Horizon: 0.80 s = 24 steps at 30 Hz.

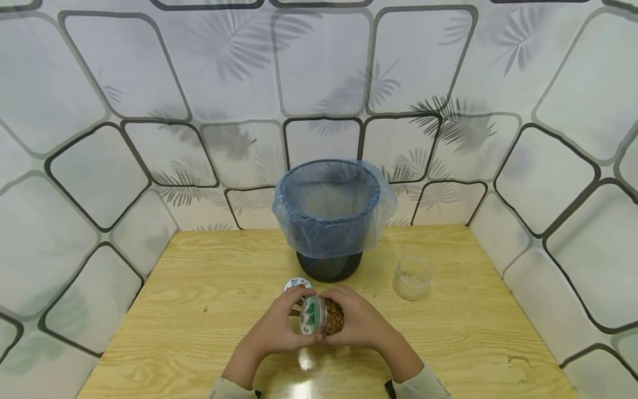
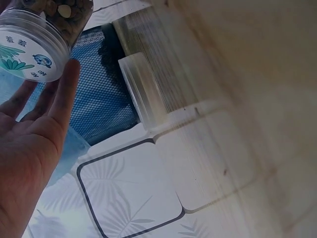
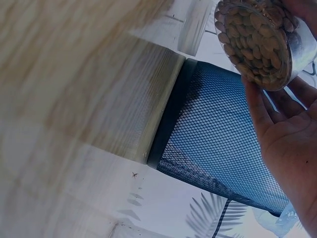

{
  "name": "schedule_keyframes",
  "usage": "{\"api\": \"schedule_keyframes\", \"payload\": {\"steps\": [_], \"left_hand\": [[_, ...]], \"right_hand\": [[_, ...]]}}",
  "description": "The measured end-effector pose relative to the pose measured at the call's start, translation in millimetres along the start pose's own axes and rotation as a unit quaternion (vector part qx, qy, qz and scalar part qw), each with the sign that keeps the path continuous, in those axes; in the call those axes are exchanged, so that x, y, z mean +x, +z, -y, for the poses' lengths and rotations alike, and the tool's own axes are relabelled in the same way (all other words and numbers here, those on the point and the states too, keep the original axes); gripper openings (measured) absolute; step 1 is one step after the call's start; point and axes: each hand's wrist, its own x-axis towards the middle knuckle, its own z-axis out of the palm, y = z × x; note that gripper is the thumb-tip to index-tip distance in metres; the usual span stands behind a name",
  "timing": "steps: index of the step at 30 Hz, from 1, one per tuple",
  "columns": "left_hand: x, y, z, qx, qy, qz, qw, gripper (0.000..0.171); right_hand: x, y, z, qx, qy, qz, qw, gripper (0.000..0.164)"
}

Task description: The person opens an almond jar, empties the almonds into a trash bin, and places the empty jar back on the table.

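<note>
Both hands hold a clear jar (image 1: 334,317) of brown nut-like or bean-like pieces, tipped on its side over the table. The left hand (image 1: 276,328) grips the end with the white and green lid (image 1: 309,316); its fingers reach under that lid (image 2: 29,59) in the left wrist view. Around the jar's body curls the right hand (image 1: 366,321). In the right wrist view the jar's round bottom (image 3: 255,47) shows the pieces packed inside. Just behind the left fingers stands another container with a white printed top (image 1: 298,283), mostly hidden by the hand.
A dark mesh bin (image 1: 329,269) lined with a blue translucent bag (image 1: 329,235) stands at the back of the wooden table (image 1: 209,288). Right of it sits a clear open container (image 1: 412,279). Patterned walls (image 1: 239,149) enclose the table at the back and sides.
</note>
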Motion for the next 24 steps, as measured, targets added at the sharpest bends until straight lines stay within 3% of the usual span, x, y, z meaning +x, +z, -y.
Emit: {"api": "schedule_keyframes", "payload": {"steps": [24], "left_hand": [[2.0,0.0,2.5,-0.008,-0.001,-0.003,1.0000,0.079]], "right_hand": [[-4.1,-2.6,-8.8,0.006,0.008,-0.008,1.000,0.081]]}}
